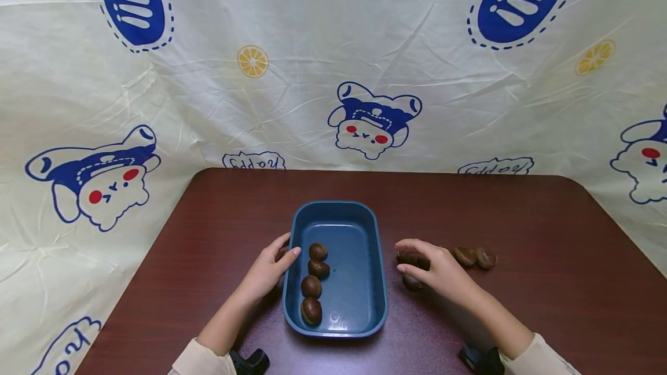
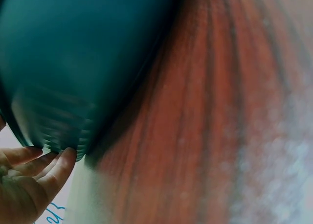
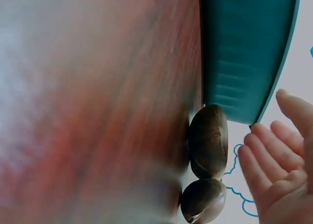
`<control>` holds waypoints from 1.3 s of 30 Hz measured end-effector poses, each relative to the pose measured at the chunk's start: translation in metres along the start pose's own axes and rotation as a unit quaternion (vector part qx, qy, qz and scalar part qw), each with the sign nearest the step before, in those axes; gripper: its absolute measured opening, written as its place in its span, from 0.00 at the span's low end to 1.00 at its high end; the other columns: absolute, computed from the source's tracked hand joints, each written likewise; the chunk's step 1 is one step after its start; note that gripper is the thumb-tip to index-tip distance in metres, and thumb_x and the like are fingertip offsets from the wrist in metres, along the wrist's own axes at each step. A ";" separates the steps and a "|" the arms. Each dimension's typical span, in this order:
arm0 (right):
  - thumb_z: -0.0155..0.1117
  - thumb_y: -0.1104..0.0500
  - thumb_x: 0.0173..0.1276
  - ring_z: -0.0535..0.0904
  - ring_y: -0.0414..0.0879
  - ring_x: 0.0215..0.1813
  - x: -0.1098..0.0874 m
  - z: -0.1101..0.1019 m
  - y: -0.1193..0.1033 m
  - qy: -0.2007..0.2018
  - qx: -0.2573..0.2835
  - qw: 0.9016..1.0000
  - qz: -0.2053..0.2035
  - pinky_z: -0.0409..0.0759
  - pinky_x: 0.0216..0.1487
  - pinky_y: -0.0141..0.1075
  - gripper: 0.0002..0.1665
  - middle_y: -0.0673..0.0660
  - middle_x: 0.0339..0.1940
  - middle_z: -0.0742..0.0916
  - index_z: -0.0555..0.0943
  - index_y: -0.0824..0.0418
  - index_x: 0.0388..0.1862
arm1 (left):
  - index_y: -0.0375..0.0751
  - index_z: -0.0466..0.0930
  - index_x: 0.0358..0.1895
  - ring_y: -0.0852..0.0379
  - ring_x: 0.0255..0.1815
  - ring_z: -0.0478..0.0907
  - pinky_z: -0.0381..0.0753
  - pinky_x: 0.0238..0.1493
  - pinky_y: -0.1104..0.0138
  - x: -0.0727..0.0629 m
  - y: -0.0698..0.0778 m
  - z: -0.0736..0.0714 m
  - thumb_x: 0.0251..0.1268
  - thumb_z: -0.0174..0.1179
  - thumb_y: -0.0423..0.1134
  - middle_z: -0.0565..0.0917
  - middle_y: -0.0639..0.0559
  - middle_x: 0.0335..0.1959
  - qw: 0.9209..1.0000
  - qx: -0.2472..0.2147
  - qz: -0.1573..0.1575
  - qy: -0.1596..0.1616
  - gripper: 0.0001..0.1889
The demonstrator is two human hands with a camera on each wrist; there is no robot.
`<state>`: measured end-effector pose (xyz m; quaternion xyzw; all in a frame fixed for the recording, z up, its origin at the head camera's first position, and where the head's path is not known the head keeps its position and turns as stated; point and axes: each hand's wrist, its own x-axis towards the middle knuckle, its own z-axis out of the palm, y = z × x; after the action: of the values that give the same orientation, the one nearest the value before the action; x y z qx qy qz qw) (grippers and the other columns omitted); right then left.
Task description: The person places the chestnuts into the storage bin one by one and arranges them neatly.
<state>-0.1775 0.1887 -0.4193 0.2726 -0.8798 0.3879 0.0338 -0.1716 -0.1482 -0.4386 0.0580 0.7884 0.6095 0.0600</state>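
Observation:
A blue rectangular tray (image 1: 350, 282) lies on the table, with several brown chestnuts (image 1: 311, 286) in a line along its left side. My left hand (image 1: 270, 271) holds the tray's left wall, thumb at the rim and the other fingers outside; in the left wrist view its fingertips touch the tray's outer wall (image 2: 58, 77). To the right of the tray, my right hand (image 1: 443, 271) hovers with fingers and thumb apart, partly hiding chestnuts (image 1: 412, 282) below it. Seen from the right wrist, two chestnuts (image 3: 209, 141) sit beside that hand, apart from its fingers.
Two more chestnuts (image 1: 486, 258) lie on the table just right of my right hand. The dark reddish-brown table (image 1: 547, 230) ends at a far edge, against a white sheet (image 1: 292, 114) printed with blue cartoon figures and orange slices.

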 end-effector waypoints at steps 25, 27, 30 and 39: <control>0.70 0.64 0.50 0.76 0.43 0.47 -0.025 0.002 0.019 -0.063 -0.082 0.994 -0.033 0.74 0.45 0.38 0.21 0.49 0.43 0.82 0.77 0.61 0.46 | 0.39 0.62 0.64 0.44 0.52 0.72 0.73 0.48 0.52 -0.001 0.000 0.000 0.64 0.53 0.44 0.73 0.39 0.55 1.000 0.005 0.005 0.001 0.26; 0.70 0.64 0.50 0.76 0.42 0.47 -0.025 0.002 0.019 -0.060 -0.080 0.994 -0.035 0.74 0.45 0.37 0.21 0.49 0.43 0.82 0.77 0.61 0.45 | 0.40 0.62 0.64 0.44 0.52 0.73 0.73 0.48 0.52 -0.001 0.001 0.000 0.64 0.53 0.43 0.73 0.40 0.55 1.000 0.004 0.002 0.003 0.26; 0.70 0.63 0.50 0.76 0.41 0.45 -0.025 0.002 0.019 -0.051 -0.078 0.995 -0.040 0.75 0.44 0.35 0.21 0.49 0.42 0.82 0.77 0.61 0.45 | 0.41 0.63 0.64 0.45 0.52 0.73 0.73 0.48 0.52 -0.002 0.002 0.000 0.64 0.53 0.44 0.73 0.41 0.55 1.000 0.003 -0.002 0.005 0.26; 0.70 0.64 0.50 0.76 0.39 0.44 -0.017 -0.004 0.009 -0.020 -0.066 0.997 -0.039 0.75 0.44 0.37 0.21 0.47 0.42 0.81 0.77 0.60 0.45 | 0.40 0.63 0.64 0.45 0.53 0.72 0.73 0.48 0.53 0.000 0.002 0.000 0.63 0.54 0.45 0.73 0.42 0.55 1.000 0.005 0.002 0.003 0.27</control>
<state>-0.1681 0.2044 -0.4273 0.3118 -0.8925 0.3221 0.0493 -0.1713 -0.1479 -0.4368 0.0581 0.7914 0.6060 0.0565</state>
